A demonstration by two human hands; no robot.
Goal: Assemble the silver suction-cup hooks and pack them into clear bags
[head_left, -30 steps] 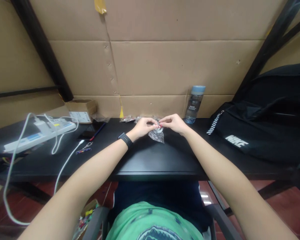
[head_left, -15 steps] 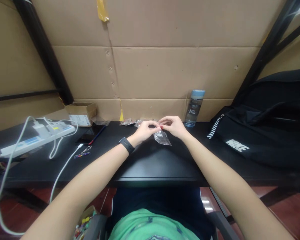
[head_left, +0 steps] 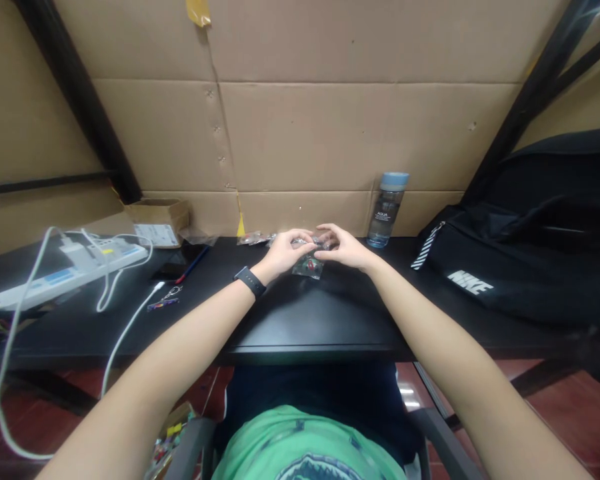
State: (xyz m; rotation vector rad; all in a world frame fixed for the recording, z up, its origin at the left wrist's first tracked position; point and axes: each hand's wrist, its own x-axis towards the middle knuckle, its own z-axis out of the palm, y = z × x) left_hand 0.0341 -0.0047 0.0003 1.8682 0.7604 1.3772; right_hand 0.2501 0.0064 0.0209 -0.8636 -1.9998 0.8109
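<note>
A small clear plastic bag with red and green bits inside hangs between my hands above the black table. My left hand, with a dark watch on the wrist, pinches the bag's upper left part between thumb and fingers. On the bag's right side, my right hand has its thumb and fingers curled at the upper edge; what lies between its fingertips is too small to make out. Behind my hands, more small clear packets lie along the cardboard wall.
A water bottle stands at the back right, beside a black bag. To the left are a power strip with white cables, a small cardboard box, a phone, a pen and a keyring.
The plastic bag has turned and shifted left; red and green contents now show in its lower part. My right hand's fingers have spread a little. The whole view has shifted slightly.
</note>
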